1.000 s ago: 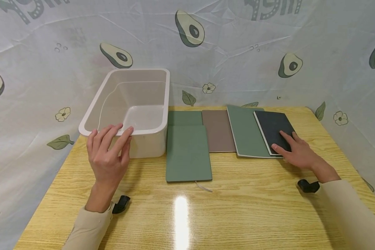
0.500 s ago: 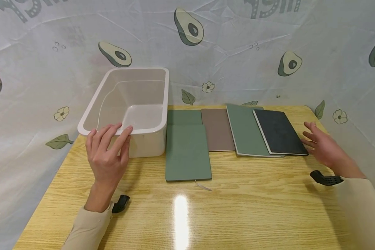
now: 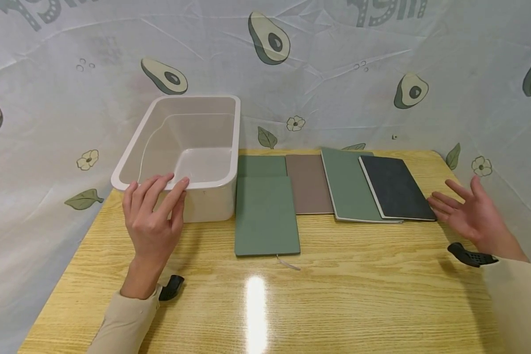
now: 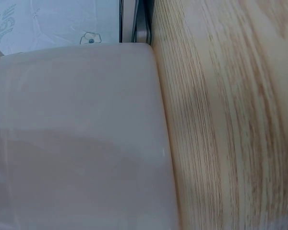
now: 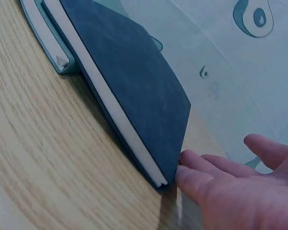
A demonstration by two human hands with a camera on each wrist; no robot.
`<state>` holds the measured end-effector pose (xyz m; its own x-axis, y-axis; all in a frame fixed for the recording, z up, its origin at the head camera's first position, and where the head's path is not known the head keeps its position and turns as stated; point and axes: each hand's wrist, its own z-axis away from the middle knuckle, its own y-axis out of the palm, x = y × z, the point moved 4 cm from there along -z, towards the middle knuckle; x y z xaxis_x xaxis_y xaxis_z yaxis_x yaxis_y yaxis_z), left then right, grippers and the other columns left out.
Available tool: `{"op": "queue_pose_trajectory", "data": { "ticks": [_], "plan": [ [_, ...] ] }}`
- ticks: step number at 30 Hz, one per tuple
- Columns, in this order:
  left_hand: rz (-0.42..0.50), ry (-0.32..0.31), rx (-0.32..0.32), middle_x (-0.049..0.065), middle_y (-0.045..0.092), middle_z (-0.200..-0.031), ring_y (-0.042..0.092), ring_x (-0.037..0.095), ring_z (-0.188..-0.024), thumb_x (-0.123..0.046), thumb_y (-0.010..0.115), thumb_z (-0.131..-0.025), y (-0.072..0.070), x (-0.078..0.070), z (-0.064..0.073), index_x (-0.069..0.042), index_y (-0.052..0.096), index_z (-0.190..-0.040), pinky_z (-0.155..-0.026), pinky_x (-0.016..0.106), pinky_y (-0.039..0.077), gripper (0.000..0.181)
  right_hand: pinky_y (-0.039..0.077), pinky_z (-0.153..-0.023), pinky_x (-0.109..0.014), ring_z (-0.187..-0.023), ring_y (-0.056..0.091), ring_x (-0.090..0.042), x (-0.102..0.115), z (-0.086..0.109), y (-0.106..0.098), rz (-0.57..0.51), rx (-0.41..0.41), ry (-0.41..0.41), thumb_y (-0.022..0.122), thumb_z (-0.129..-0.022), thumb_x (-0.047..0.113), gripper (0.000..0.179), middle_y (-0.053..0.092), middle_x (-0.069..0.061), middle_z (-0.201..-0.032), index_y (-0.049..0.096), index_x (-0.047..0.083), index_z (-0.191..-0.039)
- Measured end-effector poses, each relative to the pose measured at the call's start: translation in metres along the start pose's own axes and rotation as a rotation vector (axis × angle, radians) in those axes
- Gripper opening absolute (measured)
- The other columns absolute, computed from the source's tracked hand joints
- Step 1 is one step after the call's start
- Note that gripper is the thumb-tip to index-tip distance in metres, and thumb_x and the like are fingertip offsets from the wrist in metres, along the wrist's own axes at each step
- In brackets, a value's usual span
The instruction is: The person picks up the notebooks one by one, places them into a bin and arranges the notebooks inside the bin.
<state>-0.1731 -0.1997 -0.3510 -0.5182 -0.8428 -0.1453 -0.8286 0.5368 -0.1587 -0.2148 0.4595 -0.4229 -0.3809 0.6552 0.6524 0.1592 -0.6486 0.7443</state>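
In the head view my left hand (image 3: 152, 216) rests its fingers over the near rim of a pale plastic bin (image 3: 205, 204), its thumb against the bin's outer wall. The bin's near wall fills much of the left wrist view. My right hand (image 3: 475, 214) is palm up with spread fingers, right of a black notebook (image 3: 396, 189). In the right wrist view, fingertips (image 5: 186, 178) are right at the notebook's near right corner. That notebook lies partly on a larger green notebook (image 3: 347, 187), slanting down toward the table on its right.
Left of these lie a brown notebook (image 3: 311, 187) and another green notebook (image 3: 267, 216) with a ribbon (image 3: 287, 264), overlapping a further green one (image 3: 263, 165). All are on a wooden table (image 3: 336, 295). A patterned cloth (image 3: 327, 73) hangs behind.
My right hand has come off the black notebook's cover, moved right and turned palm up at its right edge. My left hand has stayed on the bin's rim.
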Motion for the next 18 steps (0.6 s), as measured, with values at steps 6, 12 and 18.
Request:
{"op": "queue_pose_trajectory", "data": {
  "ticks": [6, 12, 18],
  "plan": [
    [0.003, 0.013, -0.003, 0.015, 0.081, -0.115, 0.07, 0.041, -0.109, -0.011, 0.078, -0.093, 0.0, 0.001, 0.001, -0.017, 0.085, -0.112, -0.115, 0.055, 0.042, 0.021, 0.046, -0.121, -0.048, -0.131, 0.065, -0.044, -0.005, 0.008, -0.007, -0.225, 0.034, -0.007, 0.045, -0.107, 0.057, 0.055, 0.057, -0.007, -0.153, 0.058, 0.019, -0.144],
    [-0.003, 0.009, 0.004, 0.015, 0.08, -0.115, 0.07, 0.041, -0.109, -0.011, 0.077, -0.093, 0.0, 0.001, 0.001, -0.017, 0.085, -0.112, -0.115, 0.055, 0.042, 0.021, 0.04, -0.126, -0.048, -0.134, 0.063, -0.045, -0.006, 0.011, -0.014, -0.281, 0.021, -0.007, 0.047, -0.106, 0.057, 0.055, 0.065, -0.019, -0.142, 0.058, 0.018, -0.144],
    [-0.006, 0.004, 0.008, 0.017, 0.08, -0.113, 0.069, 0.041, -0.109, -0.007, 0.08, -0.09, -0.001, 0.0, 0.001, -0.016, 0.085, -0.111, -0.116, 0.055, 0.042, 0.023, 0.044, -0.12, -0.056, -0.132, 0.063, -0.049, -0.004, 0.016, -0.018, -0.296, 0.037, 0.016, 0.046, -0.106, 0.058, 0.058, 0.067, -0.027, -0.137, 0.059, 0.013, -0.139]
  ]
}}
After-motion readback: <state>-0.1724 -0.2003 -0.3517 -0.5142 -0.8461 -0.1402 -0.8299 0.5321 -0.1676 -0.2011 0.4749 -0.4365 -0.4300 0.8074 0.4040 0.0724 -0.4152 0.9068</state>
